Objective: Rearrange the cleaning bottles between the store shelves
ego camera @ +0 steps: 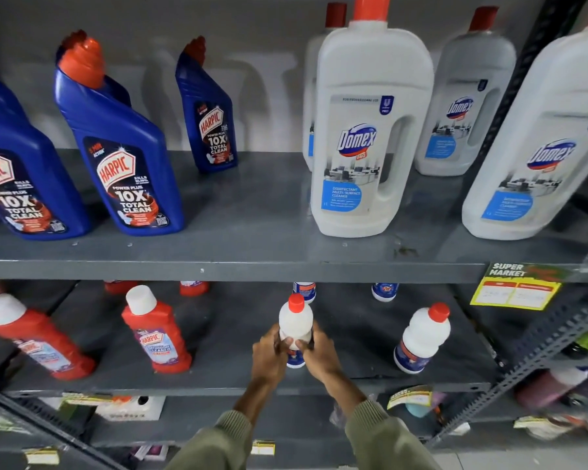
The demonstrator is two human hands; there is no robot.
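Note:
A small white bottle with a red cap (295, 322) stands on the lower grey shelf (238, 390). My left hand (269, 356) and my right hand (319, 356) both wrap around its lower half, covering its label. A matching white bottle (421, 337) stands to the right of it, apart from my hands. Two red bottles with white caps (155, 332) (36, 340) stand to the left on the same shelf. The upper shelf (252, 266) carries blue Harpic bottles (116, 144) on the left and large white Domex jugs (367, 130) on the right.
More small bottles stand at the back of the lower shelf, mostly hidden by the upper shelf's edge. A yellow price tag (515, 293) hangs at the right. A dark slotted upright (537, 361) runs diagonally at the right. Lower shelves hold assorted packets.

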